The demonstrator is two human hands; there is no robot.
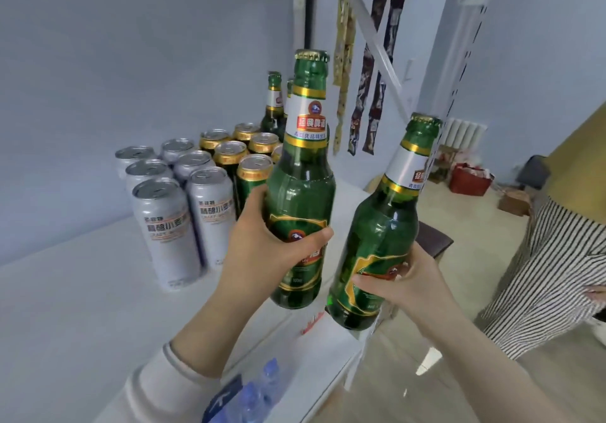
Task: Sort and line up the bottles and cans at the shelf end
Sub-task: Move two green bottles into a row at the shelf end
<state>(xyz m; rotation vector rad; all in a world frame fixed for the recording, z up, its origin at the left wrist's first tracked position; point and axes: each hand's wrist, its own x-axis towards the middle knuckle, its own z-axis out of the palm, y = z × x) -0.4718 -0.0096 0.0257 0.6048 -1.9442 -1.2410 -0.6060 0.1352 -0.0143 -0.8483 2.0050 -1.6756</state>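
My left hand (262,245) grips a green glass beer bottle (303,173) upright, lifted just above the white shelf (82,308). My right hand (403,281) holds a second green beer bottle (383,226), tilted to the right, out past the shelf's front corner. On the shelf behind stand several silver cans (170,226) in rows at the left and several green cans with gold tops (254,173) beside them. Two more green bottles (273,104) stand at the far end, partly hidden by the bottle in my left hand.
A white diagonal shelf brace (370,36) crosses above the bottles. Blue-capped water bottles (259,386) sit on a lower level under the shelf. A person in a striped top (551,265) stands at the right. A red bag (467,178) and boxes lie on the floor beyond.
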